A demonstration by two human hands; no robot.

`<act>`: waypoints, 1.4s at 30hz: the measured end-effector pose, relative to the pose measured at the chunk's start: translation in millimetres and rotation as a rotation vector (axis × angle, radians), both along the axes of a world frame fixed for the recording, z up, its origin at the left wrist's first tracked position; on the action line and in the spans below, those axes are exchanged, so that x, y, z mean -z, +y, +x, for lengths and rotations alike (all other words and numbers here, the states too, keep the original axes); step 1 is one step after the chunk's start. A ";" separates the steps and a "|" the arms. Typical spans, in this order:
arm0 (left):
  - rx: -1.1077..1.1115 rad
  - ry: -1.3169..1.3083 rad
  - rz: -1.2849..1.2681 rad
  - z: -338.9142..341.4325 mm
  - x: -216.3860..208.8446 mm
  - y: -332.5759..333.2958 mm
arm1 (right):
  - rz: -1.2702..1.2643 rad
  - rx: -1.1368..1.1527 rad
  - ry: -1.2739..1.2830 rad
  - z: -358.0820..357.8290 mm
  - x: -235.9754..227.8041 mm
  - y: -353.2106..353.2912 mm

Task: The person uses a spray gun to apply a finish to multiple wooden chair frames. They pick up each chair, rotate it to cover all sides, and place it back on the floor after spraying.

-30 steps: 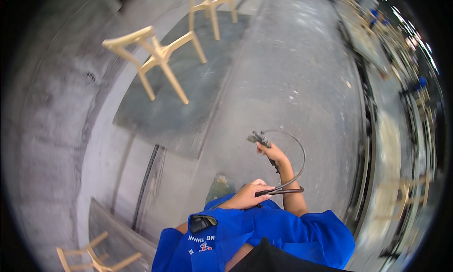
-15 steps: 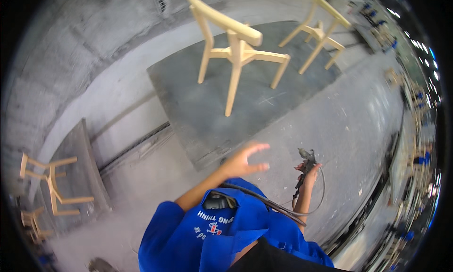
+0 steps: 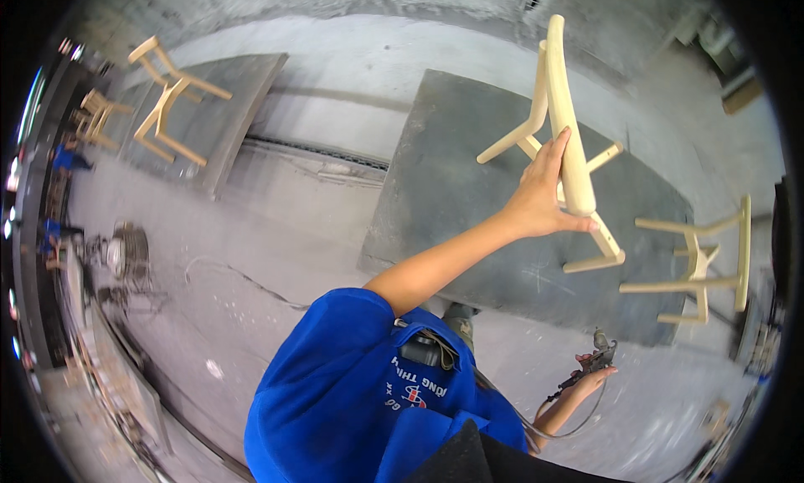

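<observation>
My left hand (image 3: 540, 190) is closed around the lower end of the curved back rail of a pale wooden chair frame (image 3: 572, 140), its thumb below the rail and fingers along the side. The seatless chair frame is over a dark flat board (image 3: 452, 223); whether its legs all touch the board I cannot tell. Low on the right, my right hand (image 3: 580, 388) grips a dark spray gun (image 3: 597, 360), nozzle end up. A thin hose (image 3: 578, 429) loops from the gun back toward my body.
Another chair frame (image 3: 697, 261) stands at the board's right end. On a separate board (image 3: 239, 106) at the far left is a third frame (image 3: 167, 98), with more wooden pieces (image 3: 100, 119) beyond it. A hose (image 3: 251, 278) lies across the floor.
My left hand, open in the air before, has reached out and taken the chair's back rail. The view has swung left. My right hand still holds the spray gun.
</observation>
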State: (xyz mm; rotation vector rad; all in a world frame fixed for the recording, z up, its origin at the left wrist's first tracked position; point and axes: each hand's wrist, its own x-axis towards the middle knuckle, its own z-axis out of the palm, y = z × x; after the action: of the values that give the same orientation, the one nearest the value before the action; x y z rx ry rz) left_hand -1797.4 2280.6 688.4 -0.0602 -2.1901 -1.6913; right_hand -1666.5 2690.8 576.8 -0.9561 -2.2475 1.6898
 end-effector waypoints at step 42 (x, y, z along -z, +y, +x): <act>-0.552 0.004 0.212 19.8 -41.5 -122.6 | -0.383 -0.187 -0.149 -254.5 136.6 77.9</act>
State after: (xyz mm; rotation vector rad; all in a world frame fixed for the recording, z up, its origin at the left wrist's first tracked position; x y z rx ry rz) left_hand -1777.7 2158.0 730.0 0.5437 -1.7829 -1.5706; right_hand -1921.1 2768.7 440.2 -1.0000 -2.2056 2.2604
